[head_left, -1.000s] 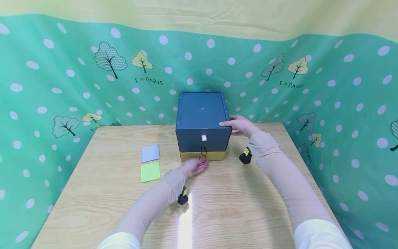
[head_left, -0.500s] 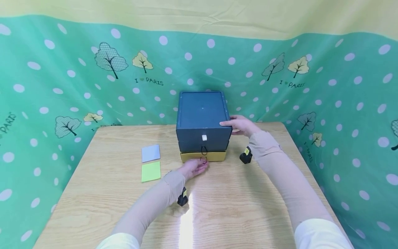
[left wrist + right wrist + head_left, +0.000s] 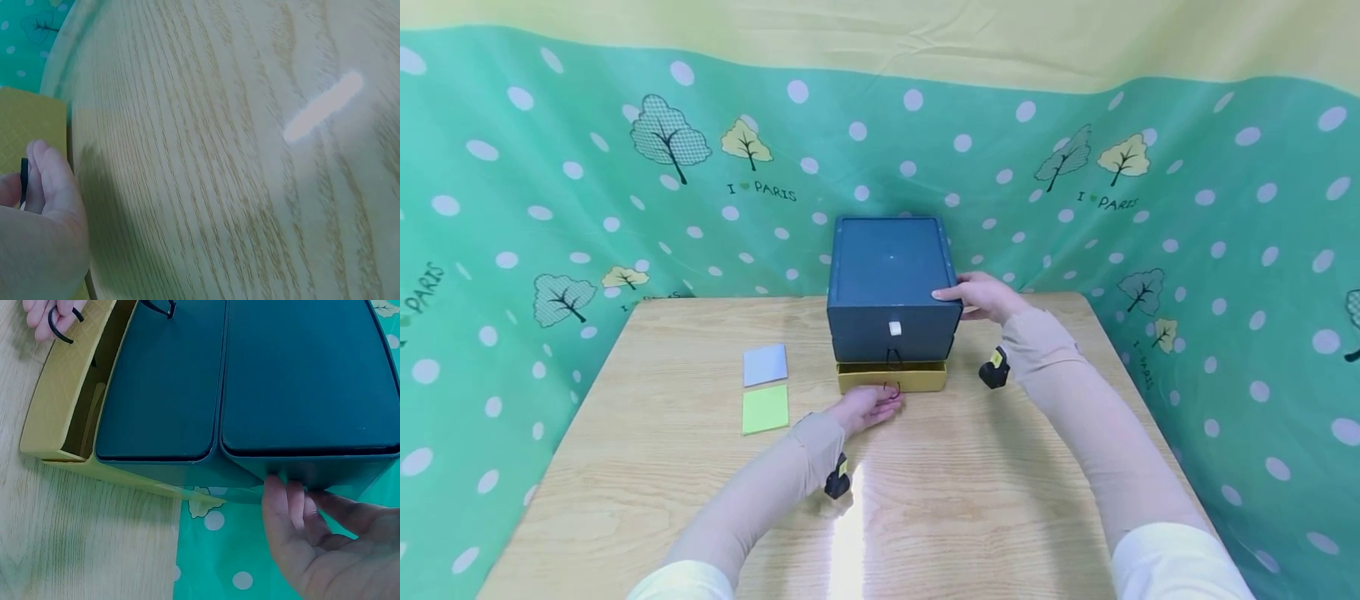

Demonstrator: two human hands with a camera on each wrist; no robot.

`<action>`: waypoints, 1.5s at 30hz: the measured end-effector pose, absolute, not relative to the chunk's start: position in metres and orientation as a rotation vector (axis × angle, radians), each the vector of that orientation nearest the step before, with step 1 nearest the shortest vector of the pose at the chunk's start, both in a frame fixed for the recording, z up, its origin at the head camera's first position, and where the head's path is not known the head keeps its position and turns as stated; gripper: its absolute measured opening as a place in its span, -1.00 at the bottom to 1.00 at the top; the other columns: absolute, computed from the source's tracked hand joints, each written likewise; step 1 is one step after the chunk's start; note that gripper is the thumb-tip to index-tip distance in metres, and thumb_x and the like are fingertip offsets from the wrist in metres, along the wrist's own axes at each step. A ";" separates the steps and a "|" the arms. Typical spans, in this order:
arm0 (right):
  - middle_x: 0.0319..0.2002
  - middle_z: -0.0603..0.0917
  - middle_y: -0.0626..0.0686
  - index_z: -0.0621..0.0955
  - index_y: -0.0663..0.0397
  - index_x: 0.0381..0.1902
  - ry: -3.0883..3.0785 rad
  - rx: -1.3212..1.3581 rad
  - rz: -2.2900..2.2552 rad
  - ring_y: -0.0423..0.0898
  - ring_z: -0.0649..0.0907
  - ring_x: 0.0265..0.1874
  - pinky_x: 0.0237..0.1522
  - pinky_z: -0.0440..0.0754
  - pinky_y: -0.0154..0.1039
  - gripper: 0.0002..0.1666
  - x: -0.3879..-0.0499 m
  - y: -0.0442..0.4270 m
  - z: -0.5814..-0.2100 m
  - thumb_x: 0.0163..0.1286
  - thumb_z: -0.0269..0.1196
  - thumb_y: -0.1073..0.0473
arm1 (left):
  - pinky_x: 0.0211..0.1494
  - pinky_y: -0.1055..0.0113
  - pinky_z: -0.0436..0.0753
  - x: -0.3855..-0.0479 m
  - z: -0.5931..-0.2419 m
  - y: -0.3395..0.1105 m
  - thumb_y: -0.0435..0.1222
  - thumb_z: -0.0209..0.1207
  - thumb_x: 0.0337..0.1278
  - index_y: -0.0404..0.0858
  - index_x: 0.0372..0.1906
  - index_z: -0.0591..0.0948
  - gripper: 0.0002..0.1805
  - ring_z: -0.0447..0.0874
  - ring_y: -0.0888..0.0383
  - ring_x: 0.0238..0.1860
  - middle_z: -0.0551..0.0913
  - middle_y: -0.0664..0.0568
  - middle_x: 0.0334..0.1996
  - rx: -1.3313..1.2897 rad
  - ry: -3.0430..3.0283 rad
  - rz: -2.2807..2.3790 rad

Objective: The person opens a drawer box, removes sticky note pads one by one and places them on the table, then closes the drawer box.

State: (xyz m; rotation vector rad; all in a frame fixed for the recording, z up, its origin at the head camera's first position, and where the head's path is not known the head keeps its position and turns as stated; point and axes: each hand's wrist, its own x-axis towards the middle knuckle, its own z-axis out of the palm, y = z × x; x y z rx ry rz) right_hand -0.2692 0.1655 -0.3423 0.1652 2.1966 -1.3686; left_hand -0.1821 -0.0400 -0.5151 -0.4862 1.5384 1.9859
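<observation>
A stack of dark blue drawer boxes (image 3: 891, 260) stands on a yellow drawer box at the back of the wooden table. Its yellow drawer (image 3: 62, 406) is pulled partly out, with a narrow gap showing behind its front. My left hand (image 3: 863, 407) pinches the black loop handle (image 3: 55, 330) on that drawer between thumb and fingers. At the upper right front corner, my right hand (image 3: 991, 295) rests with one digit on top of the blue box and its other fingers against the side. The upper blue drawers, with a white tab (image 3: 895, 328) and a black loop, are closed.
Left of the stack, a blue sticky-note pad (image 3: 765, 365) lies above a green one (image 3: 765, 409). A green dotted curtain (image 3: 880, 167) hangs close behind the stack. Black wrist cameras, one near each hand, sit just above the wooden table (image 3: 662, 467).
The yellow drawer has slid a little forward with my left hand on its loop, and a gap has appeared behind its front. My right hand stays on the blue box.
</observation>
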 end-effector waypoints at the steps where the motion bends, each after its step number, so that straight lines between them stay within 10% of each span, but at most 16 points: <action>1: 0.46 0.08 0.21 -0.16 0.22 0.48 2.195 0.166 -1.367 0.13 0.22 0.40 0.34 0.35 0.01 0.05 -0.269 0.166 -0.343 0.32 0.23 0.05 | 0.25 0.20 0.50 -0.182 -0.515 -0.040 -0.41 -0.02 0.34 -0.46 0.10 0.47 -0.69 0.66 0.03 -0.05 0.56 -0.29 0.09 -0.487 1.541 1.985; 45: 0.40 0.17 0.26 -0.05 0.31 0.45 2.286 0.192 -1.064 0.15 0.30 0.33 0.26 0.45 -0.03 -0.09 -0.273 0.150 -0.319 0.38 0.16 0.09 | 0.01 0.32 0.65 -0.163 -0.517 -0.054 -0.40 0.04 0.29 -0.46 0.08 0.50 -0.68 0.67 0.24 -0.34 0.73 -0.07 -0.23 -0.374 1.570 1.841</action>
